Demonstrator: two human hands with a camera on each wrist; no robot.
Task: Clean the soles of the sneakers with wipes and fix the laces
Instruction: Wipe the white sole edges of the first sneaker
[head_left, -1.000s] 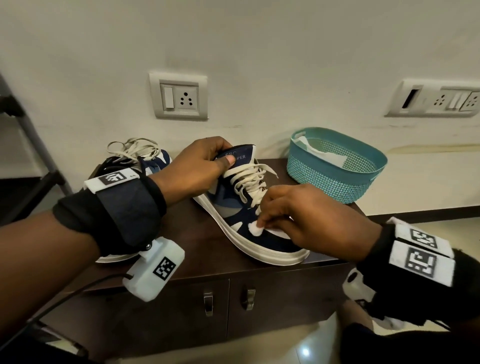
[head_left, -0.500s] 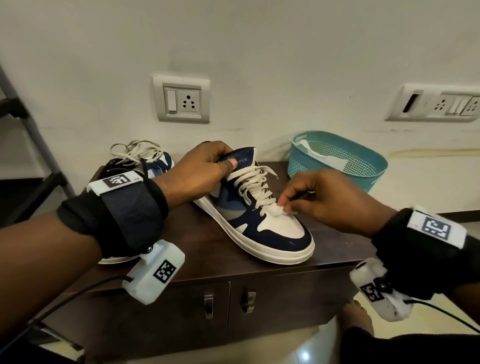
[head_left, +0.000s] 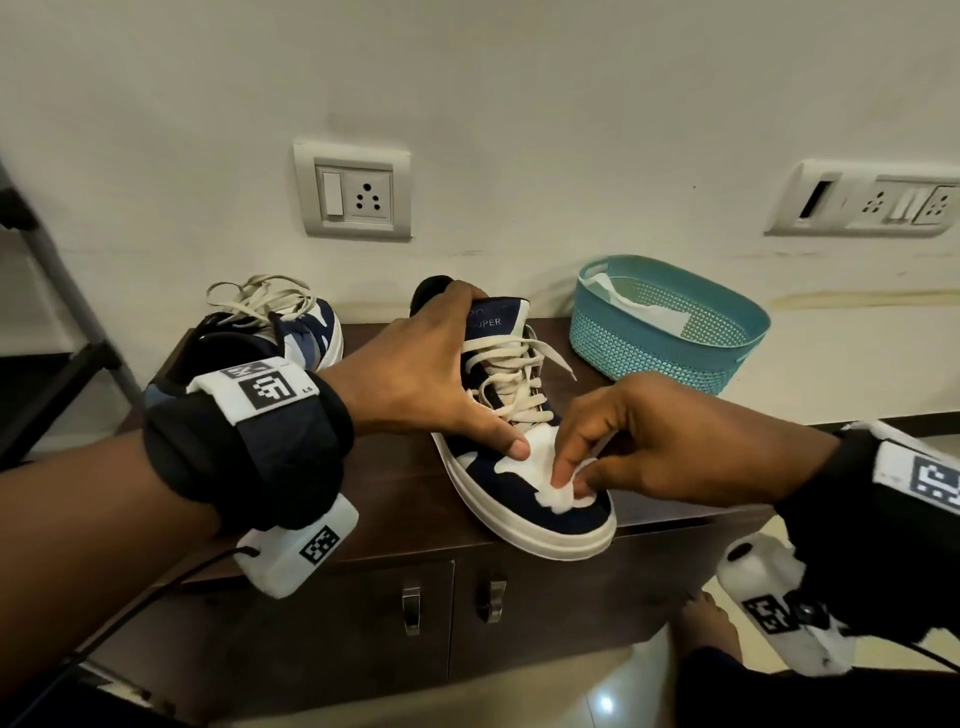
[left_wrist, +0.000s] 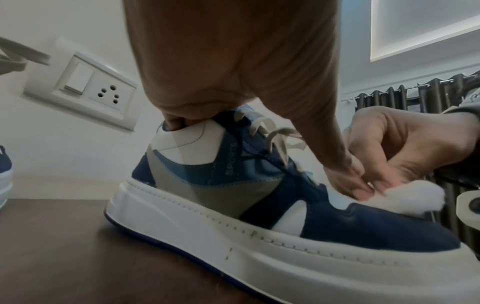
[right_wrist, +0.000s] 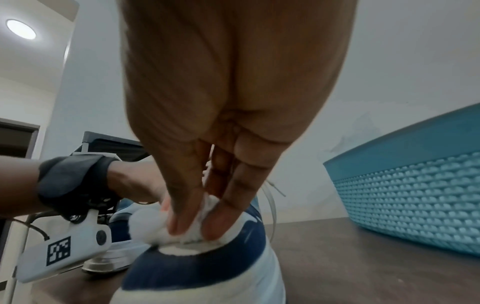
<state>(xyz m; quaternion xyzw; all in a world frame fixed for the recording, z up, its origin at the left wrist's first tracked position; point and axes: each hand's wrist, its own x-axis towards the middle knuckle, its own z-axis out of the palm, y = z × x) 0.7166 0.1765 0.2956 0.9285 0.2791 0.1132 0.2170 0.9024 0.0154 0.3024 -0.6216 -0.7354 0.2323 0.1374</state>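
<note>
A navy and white sneaker with cream laces stands upright on the dark cabinet top. My left hand grips it at the collar, fingers tucked in the opening, thumb stretched down onto the toe panel. My right hand pinches a crumpled white wipe and presses it on the white toe panel. The second sneaker lies behind my left wrist, its laces loose.
A teal perforated basket with a white wipe inside stands at the back right of the cabinet top. Wall sockets are above. Two cabinet doors with metal handles are below the front edge.
My right hand has moved the wipe from the lace end down to the toe panel. My left thumb has left the tongue and now reaches toward the toe.
</note>
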